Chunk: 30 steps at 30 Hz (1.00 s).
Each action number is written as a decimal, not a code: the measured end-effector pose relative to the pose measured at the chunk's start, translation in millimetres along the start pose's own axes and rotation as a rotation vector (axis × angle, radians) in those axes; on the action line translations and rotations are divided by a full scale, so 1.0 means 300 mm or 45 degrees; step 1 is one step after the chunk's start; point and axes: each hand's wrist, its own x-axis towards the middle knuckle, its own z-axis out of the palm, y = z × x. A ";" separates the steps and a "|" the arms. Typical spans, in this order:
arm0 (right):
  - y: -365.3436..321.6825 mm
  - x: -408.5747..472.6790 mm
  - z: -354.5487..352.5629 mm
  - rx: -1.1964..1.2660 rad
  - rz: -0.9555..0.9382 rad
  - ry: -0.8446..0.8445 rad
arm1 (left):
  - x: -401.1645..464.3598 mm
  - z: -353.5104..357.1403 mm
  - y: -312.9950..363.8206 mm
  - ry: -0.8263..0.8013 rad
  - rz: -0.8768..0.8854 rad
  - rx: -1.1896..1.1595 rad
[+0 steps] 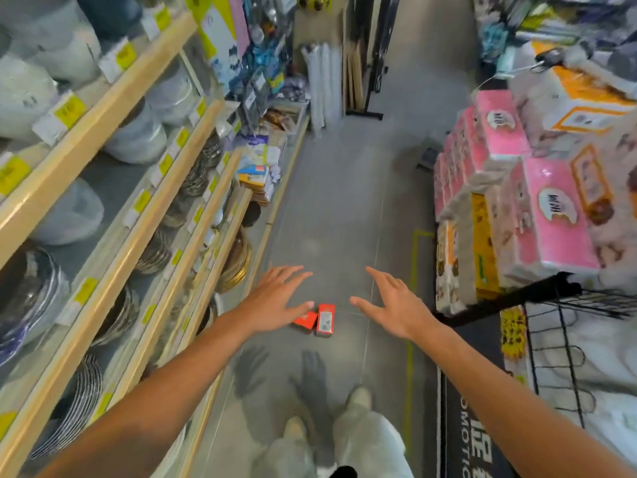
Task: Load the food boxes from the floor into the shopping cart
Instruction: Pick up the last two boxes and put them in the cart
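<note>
Both the left hand (275, 298) and right hand (393, 305) are held with fingers spread apart above two red boxes (319, 319) lying on the floor (337, 201).

- A grey smooth floor (331, 188) runs up the middle of the frame.
- Wooden-edged shelves (113, 188) with yellow price tags fill the left side.
- Stacked pink packages (551, 215) rise at the right.
- A yellow floor line (409, 381) borders a dark mat (458, 401) at lower right.
</note>
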 end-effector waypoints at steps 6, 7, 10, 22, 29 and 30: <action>0.183 0.397 0.099 0.168 0.087 -0.224 | 0.291 0.147 -0.152 0.051 -0.222 -0.190; 0.221 0.460 0.136 0.174 0.100 -0.257 | 0.339 0.186 -0.184 0.059 -0.246 -0.208; 0.324 0.638 0.266 0.178 0.168 -0.327 | 0.472 0.328 -0.313 0.125 -0.282 -0.225; 0.754 1.173 1.140 0.205 0.399 -0.391 | 0.806 1.139 -0.922 0.111 -0.187 -0.197; 0.902 1.407 1.602 0.394 0.708 -0.276 | 0.849 1.496 -1.118 0.148 -0.140 -0.281; 0.919 1.441 1.658 0.423 0.770 -0.252 | 0.845 1.534 -1.139 0.138 -0.156 -0.293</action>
